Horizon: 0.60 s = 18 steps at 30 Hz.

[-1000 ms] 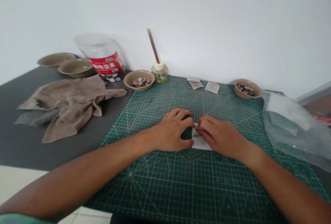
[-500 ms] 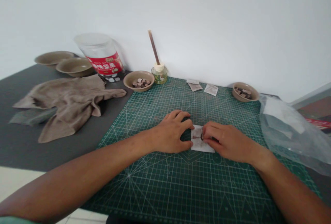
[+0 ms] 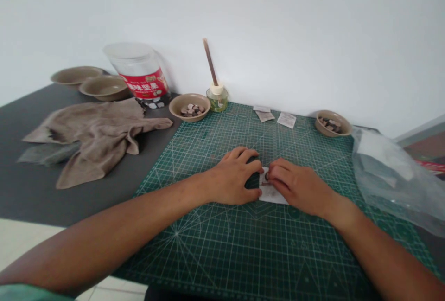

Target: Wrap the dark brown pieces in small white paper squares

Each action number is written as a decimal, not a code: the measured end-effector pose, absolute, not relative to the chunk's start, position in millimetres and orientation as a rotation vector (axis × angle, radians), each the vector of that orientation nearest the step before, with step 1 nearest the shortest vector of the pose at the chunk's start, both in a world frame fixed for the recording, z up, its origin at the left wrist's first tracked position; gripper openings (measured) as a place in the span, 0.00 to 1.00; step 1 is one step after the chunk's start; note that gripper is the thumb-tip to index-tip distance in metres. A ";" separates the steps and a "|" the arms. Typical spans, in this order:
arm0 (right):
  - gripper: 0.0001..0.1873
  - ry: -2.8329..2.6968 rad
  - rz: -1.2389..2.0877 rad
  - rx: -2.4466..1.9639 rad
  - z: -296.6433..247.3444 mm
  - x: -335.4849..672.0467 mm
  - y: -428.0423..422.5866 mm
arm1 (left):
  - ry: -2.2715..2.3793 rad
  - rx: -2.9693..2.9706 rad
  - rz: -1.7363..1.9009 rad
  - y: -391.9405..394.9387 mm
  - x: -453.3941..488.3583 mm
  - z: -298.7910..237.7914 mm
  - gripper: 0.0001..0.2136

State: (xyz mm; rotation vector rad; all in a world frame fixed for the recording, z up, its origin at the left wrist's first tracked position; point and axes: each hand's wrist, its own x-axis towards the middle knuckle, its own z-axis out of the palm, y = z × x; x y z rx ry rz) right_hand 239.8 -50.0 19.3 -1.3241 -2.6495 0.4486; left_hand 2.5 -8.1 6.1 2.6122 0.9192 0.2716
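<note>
Pinching a small white paper packet (image 3: 271,194) near the centre of the green cutting mat (image 3: 295,254), right hand (image 3: 299,186) curled with fingertips pressing on it, left hand (image 3: 232,176) cupped against its edge, bracing it flat.

White wall (image 3: 243,27), dark table (image 3: 41,194), tiled floor (image 3: 24,250)
</note>
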 end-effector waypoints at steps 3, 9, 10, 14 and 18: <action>0.06 -2.600 0.583 -1.344 20.5 241.8 -49.9 | 0.926 2.603 0.265 -8.0 2.3 6.1 0.21; 0.07 -2.598 0.661 -1.282 18.8 242.6 -52.9 | 0.894 2.614 0.279 -9.1 1.6 6.5 0.20; 0.06 -2.572 0.622 -1.324 18.5 243.4 -52.0 | 0.900 2.616 0.276 -9.4 1.5 6.5 0.19; 0.08 -2.611 0.686 -1.296 18.6 246.1 -50.7 | 0.897 2.626 0.261 -10.6 1.6 5.9 0.19; 0.07 -2.628 0.599 -1.334 17.0 245.0 -50.3 | 0.898 2.629 0.260 -10.9 1.7 5.5 0.20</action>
